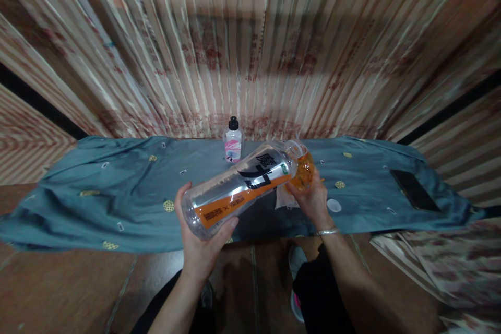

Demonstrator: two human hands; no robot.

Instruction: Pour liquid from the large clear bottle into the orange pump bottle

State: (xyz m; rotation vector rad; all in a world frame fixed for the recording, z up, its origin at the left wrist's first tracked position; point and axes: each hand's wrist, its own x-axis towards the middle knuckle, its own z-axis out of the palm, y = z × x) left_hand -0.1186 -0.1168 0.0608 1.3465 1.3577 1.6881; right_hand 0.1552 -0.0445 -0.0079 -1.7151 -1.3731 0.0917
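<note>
My left hand [203,245] is wrapped round the base of a large clear plastic bottle [238,182] with an orange and black label. The bottle is tilted, its neck lower in reach of my right side and meeting a small clear container of orange liquid [304,171]. Around that container my right hand [313,198] is closed, a bracelet on its wrist. Whether liquid passes between the two I cannot tell. Under the bottle's neck end lies a pale tissue-like piece [285,198], partly hidden. A white round cap [334,205] rests right of my right hand.
A small bottle with a black cap and pink label [233,143] stands at the back of the cloth-covered table [133,182]. To the right lies a black phone [415,189]. Striped curtains [250,52] hang behind, and dark poles slant at both sides.
</note>
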